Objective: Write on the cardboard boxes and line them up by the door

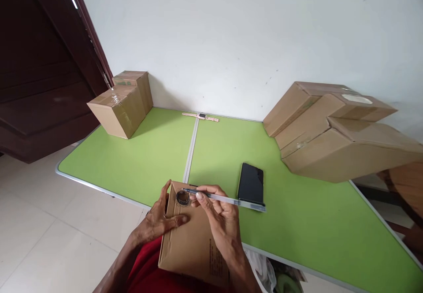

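The cardboard box (193, 240) is my marker for everything else. Its near end rests over my lap, above my red clothing (148, 271), and its far end reaches onto the near edge of the green table (139, 161). My left hand (158, 220) lies on the box's left side, released and flat. The fingers stretch across the top face and the thumb runs up along the left edge, curled around nothing. My right hand (220, 216) sits on the box's right half, pinched tight around a pen (224, 199). The pen's shaft sticks out to the right, past the box. Its tip points left to a small dark round thing (182, 197) on the box's far end; I cannot tell what that thing is.

Just right of the box a black phone (251, 183) lies flat on the table, its near end touching or just under the pen's tail. Straight beyond the box a pale seam (191, 150) runs to the table's far edge, where a wristwatch (201, 116) lies against the white wall (231, 33). Far beyond and left of the box stand two taped cartons (120, 103), with a dark door (42, 72) behind them. Far right of the box is a pile of larger cartons (337, 130).
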A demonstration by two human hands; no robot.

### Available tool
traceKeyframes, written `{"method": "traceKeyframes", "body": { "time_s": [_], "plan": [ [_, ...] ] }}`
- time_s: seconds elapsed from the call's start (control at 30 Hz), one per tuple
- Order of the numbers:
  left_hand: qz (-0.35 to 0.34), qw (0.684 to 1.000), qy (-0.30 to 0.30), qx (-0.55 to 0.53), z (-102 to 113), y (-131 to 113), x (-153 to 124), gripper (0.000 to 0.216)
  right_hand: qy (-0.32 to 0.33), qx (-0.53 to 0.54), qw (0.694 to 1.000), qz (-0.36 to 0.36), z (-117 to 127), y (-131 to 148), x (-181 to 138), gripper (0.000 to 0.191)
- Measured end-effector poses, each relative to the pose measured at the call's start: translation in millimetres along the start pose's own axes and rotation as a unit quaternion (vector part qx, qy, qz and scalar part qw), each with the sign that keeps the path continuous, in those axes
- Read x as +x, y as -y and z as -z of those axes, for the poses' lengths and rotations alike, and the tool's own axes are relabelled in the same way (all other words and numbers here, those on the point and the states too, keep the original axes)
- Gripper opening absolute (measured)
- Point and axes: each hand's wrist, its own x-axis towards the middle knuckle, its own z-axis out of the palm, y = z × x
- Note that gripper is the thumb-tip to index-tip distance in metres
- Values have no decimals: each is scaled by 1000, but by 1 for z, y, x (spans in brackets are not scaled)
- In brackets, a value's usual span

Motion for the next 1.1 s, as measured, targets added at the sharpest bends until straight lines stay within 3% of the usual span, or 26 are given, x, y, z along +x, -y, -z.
{"method": "traceKeyframes", "body": {
  "time_s": [0.3, 0.67, 0.87, 0.97, 1.1],
  "plan": [
    [-16, 1000, -18, 7, 0, 5, 2, 111, 10, -72, 997, 31, -9, -36, -10, 18],
    [-41, 999, -7, -26, 1, 15, 5, 112, 55, -196, 977, 56, -1, -24, -10, 23],
    [-29, 997, -3, -65, -1, 18, 5, 107, -18, -219, 975, 33, 12, -19, -9, 31],
    [-28, 997, -2, -72, -1, 15, 4, 109, -36, -185, 982, -4, 15, -20, 8, 38],
    [-24, 998, -9, -56, -1, 13, 2, 117, -35, -195, 980, -21, 28, -21, 68, 50]
  ]
}}
